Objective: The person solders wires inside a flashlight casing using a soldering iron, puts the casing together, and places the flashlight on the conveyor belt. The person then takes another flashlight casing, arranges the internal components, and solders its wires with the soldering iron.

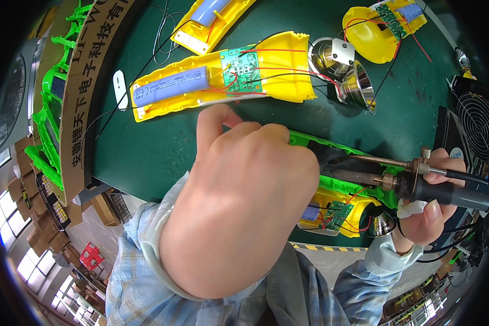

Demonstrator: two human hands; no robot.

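My left hand (239,190) is large in the middle, its back upward and its fingers curled. Its fingertips, and whatever they pinch, are hidden below the hand. Beside its knuckles lies an elongated green plastic half-shell (331,142), partly covered by the hand. At the right, my right hand (432,217) is closed around the dark handle of a soldering iron (407,186) with a thin metal guide tube fixed along it. The iron's tip points left, over the green shell and near my left hand. Something white shows between my right fingers and the handle.
Beyond my left hand lies a yellow half-shell (285,46) with a blue battery (171,87), a green circuit board (241,70), wires and shiny reflector cups (357,87). Similar yellow assemblies (364,35) lie around. A cardboard box (87,103) with green shells stands left, a fan (475,117) right.
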